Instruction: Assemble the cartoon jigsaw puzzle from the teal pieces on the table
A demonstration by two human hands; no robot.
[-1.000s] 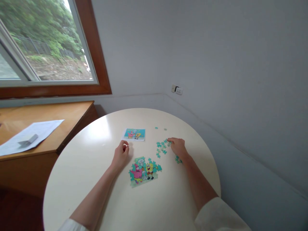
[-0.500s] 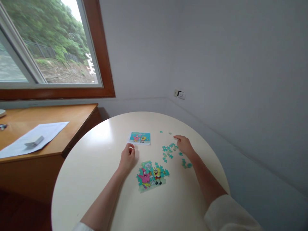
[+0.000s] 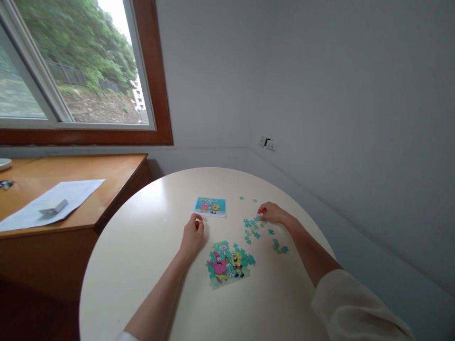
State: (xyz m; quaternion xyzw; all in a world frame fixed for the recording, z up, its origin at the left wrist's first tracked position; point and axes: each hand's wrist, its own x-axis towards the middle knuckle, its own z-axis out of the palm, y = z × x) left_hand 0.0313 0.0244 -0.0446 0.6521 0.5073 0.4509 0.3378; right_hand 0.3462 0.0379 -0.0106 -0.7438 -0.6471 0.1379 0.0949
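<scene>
A partly joined jigsaw puzzle lies flat on the round table, showing a pink starfish and a yellow sponge figure. My left hand rests between it and the small picture card, fingers curled in, with nothing visible in them. On the right, my right hand is at the far edge of a cluster of loose teal puzzle pieces. Its thumb and fingertips are drawn together there; whether a piece is between them I cannot make out.
Two single pieces, one teal and one greyish, lie beyond the cluster. More loose pieces sit near my right forearm. A wooden desk with paper stands at left; walls rise behind the round table.
My right hand has drawn in its outstretched index finger and brought its fingertips down to the loose pieces. My left hand keeps its place by the card. The whole view has shifted slightly.
</scene>
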